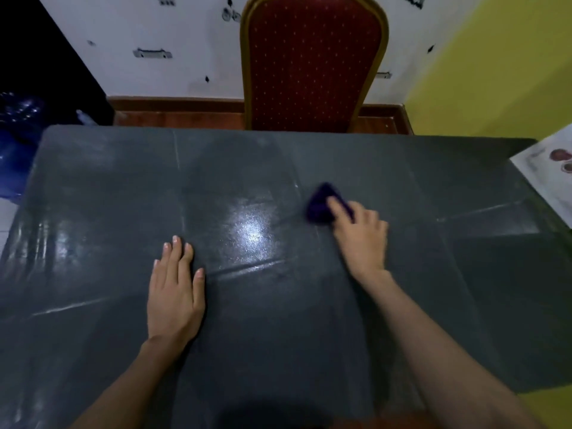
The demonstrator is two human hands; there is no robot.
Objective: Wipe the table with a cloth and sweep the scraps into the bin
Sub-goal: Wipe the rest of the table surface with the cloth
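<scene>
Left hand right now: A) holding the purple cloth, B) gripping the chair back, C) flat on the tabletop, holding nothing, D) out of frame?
C: the left hand lies flat with straight fingers on the dark table, while the right hand holds the purple cloth.

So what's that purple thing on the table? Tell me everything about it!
It is a small dark purple cloth, bunched into a soft lump with a pointed far end. It looks like fabric, though it is blurred. It lies on the dark grey table, right of the middle. The right hand presses on its near side, one finger lying across the top.
</scene>
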